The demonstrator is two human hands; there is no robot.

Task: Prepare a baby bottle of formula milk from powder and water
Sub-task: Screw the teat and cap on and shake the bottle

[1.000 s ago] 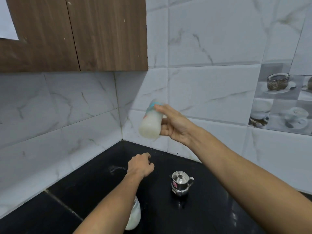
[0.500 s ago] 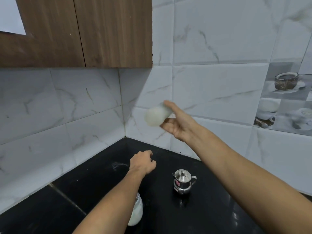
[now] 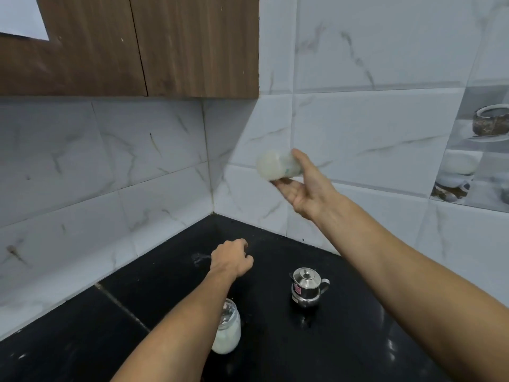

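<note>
A home kitchen is shown: a black stone countertop (image 3: 344, 340) is set into a corner of marble-patterned wall tiles (image 3: 371, 139), with a wooden wall cabinet (image 3: 165, 45) mounted above and crockery-printed decorative tiles (image 3: 479, 150) alongside.

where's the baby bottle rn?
Head view, right of centre: the baby bottle is in the air, lying sideways in the right hand, in front of the tiled wall near the corner, above the lidded steel pot on the black counter.
</note>
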